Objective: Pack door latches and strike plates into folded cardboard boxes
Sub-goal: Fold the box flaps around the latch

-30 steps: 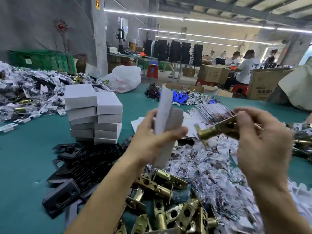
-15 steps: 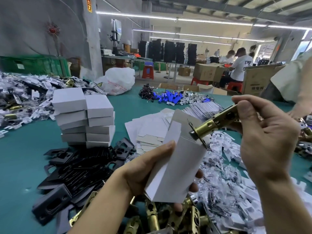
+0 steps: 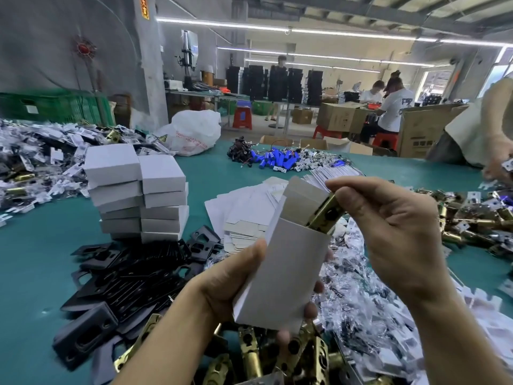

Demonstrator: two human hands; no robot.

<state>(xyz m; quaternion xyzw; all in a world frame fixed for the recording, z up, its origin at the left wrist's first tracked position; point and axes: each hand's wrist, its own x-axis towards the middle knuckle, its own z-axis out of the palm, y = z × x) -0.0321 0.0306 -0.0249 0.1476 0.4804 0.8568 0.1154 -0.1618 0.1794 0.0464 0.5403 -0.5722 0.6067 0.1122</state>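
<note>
My left hand grips an opened white cardboard box, held upright with its top flaps open. My right hand pinches a brass door latch whose front end is inside the box mouth; its rear part still sticks out. Loose brass latches lie in a heap below my hands. Black strike plates are piled to the left. Flat unfolded box blanks lie behind the held box.
A stack of closed white boxes stands at the left on the green table. Small plastic bags of parts cover the right side. Blue cylinders lie further back. Another person's hand works at the right edge.
The box has gone from a flat blank to an opened sleeve in my left hand. My right hand brought the latch down and left, and its end has entered the box mouth.
</note>
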